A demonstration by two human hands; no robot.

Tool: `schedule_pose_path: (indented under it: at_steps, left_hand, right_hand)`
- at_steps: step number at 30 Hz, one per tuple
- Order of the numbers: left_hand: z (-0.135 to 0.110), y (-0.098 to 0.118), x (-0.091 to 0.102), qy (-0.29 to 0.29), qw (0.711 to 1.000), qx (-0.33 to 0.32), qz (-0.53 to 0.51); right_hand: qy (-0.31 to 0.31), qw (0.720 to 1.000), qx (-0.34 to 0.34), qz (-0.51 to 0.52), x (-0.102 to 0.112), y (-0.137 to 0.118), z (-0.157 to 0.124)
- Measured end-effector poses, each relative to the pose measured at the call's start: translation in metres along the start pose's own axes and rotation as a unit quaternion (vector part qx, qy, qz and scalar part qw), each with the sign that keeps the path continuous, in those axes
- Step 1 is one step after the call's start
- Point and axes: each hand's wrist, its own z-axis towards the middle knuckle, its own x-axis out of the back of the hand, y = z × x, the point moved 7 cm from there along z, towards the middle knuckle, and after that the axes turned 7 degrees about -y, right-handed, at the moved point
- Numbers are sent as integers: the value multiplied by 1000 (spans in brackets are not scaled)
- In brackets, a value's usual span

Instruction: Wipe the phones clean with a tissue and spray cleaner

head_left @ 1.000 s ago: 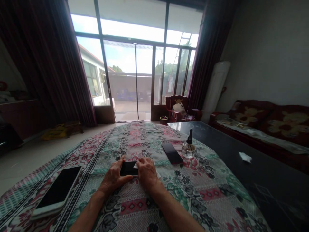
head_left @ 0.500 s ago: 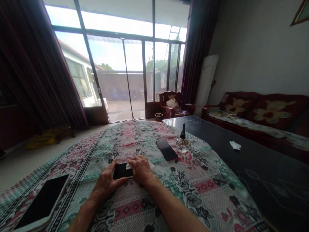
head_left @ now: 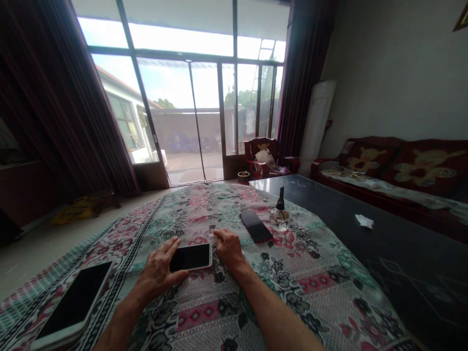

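A white-edged phone (head_left: 192, 257) with a dark screen lies flat on the patterned cloth (head_left: 292, 287) in front of me. My left hand (head_left: 158, 269) rests on its left end, fingers spread and lying flat over the edge. My right hand (head_left: 228, 247) sits just beyond the phone's right end, fingers curled over a small white wipe (head_left: 212, 238) pressed onto the cloth. A second dark phone (head_left: 256, 226) lies farther off, with a small glass bottle (head_left: 280, 215) with a black cap beside it.
A large white tablet (head_left: 71, 307) lies at the left near the cloth's edge. A dark glass table (head_left: 395, 253) at the right carries a crumpled white tissue (head_left: 364, 222). A red sofa (head_left: 402, 170) runs along the right wall; a glass door is ahead.
My right hand has slid off the phone's screen to the right with the wipe, leaving the whole screen in view. My left hand has stayed on the phone's left end.
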Motion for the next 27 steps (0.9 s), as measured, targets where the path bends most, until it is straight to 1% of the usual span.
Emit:
schedule_pose_path:
  at_steps: [3,5,6,8,11,15,18,21,27]
  left_hand:
    - [13,31,-10,-21,999,-42,-2]
    - [23,47,-18,-40,997,-68,-15]
    - [27,52,-22,-51,995,-79,-24]
    - [32,55,-25,-68,992,-94,-45]
    - [32,47,-20,-64,990,-86,-96]
    - [23,28,-4,-68,979,-29,-189]
    - [17,22,9,-79,964,-4,-253]
    - [15,19,16,-89,948,4,-305]
    - [15,6,19,-74,905,-17,-419]
  right_hand:
    - [11,1000,6,12,0,1,0]
    - [18,1000,11,19,0,1,-1]
    - [21,999,13,23,0,1,-1]
    - [29,999,16,30,1,1,-1]
    - [42,998,16,42,4,1,0]
    - [68,994,23,77,11,-3,1]
    - [85,988,46,124,15,-11,0]
    - [80,980,59,171,14,-20,-1]
    - [69,973,37,216,13,-25,-3]
